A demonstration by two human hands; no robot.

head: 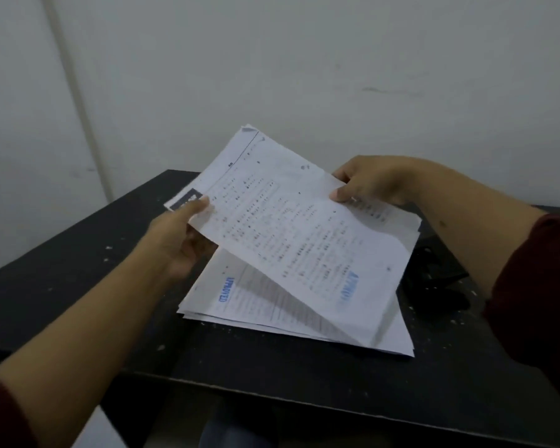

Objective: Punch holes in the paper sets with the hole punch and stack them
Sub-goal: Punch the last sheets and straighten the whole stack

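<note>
A thin set of printed white paper (291, 227) with a blue stamp near its lower right is held tilted above the table. My left hand (181, 240) grips its left edge, thumb on top and fingers underneath. My right hand (369, 184) pinches its far right edge. Under it lies a stack of printed papers (240, 302) stamped "APPROVED" in blue. A black hole punch (440, 273) sits to the right of the stack, partly hidden by the held paper and my right forearm.
The black table (78, 270) is speckled with small white paper bits. A pale wall stands right behind it. The table's front edge runs across the lower part of the view, with floor below.
</note>
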